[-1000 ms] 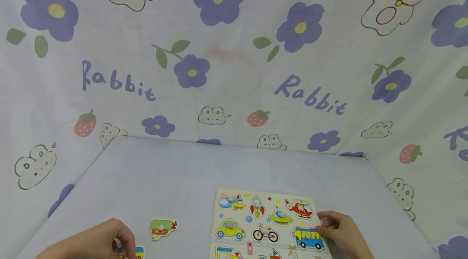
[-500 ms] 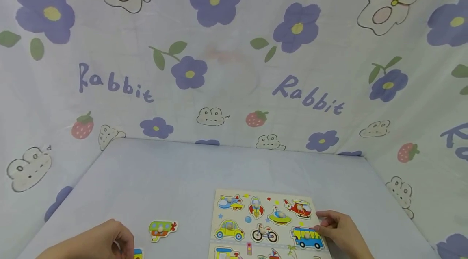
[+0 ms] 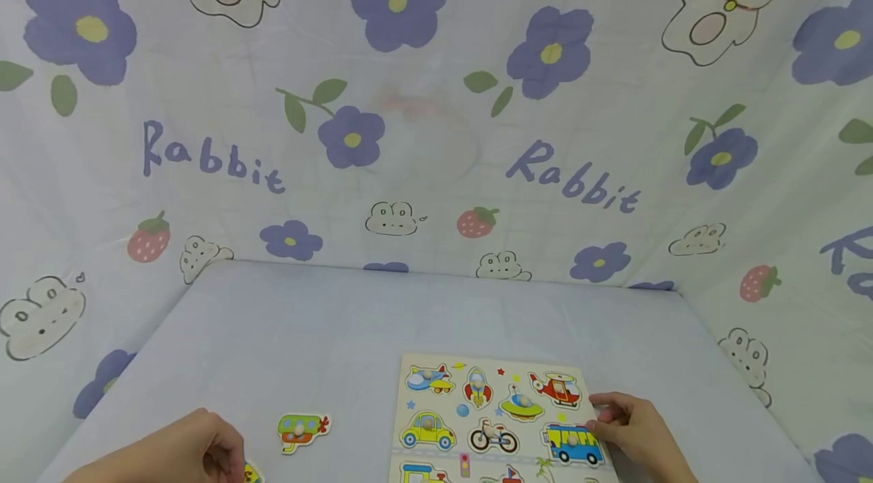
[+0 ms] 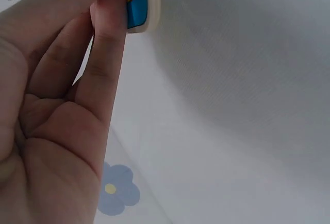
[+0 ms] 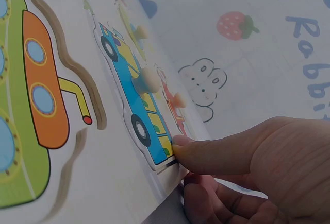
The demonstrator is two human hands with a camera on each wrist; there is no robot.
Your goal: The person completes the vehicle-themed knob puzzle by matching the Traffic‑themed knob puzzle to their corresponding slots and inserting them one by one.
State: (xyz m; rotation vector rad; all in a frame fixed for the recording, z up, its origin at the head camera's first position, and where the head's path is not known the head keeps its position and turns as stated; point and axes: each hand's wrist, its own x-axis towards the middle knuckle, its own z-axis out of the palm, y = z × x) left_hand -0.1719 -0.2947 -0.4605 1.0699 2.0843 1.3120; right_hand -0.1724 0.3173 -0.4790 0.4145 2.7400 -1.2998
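My left hand (image 3: pixel 184 445), at the bottom left of the head view, pinches a yellow and blue wooden puzzle piece (image 4: pixel 139 5); the fingers cover most of it. Beside it on the table lies a green and orange submarine piece (image 3: pixel 302 431) with a knob. At the right, my right hand (image 3: pixel 637 434) grips the edge of a peg puzzle board (image 3: pixel 470 416), thumb on top near the bus piece (image 5: pixel 135 103) and the other fingers below the rim. Plane, rocket, helicopter, car and bicycle pieces with knobs sit in the board, whose lower part is cut off.
A pale cloth covers the table (image 3: pixel 355 324). Fabric walls (image 3: pixel 436 164) printed with rabbits, flowers and strawberries rise at the back and sides. In the right wrist view, a large submarine picture (image 5: pixel 44 80) shows on the board's near part.
The left hand has shifted slightly left and tilted the puzzle piece, so less of it shows. The right hand keeps its hold on the board. The head view has shifted slightly.
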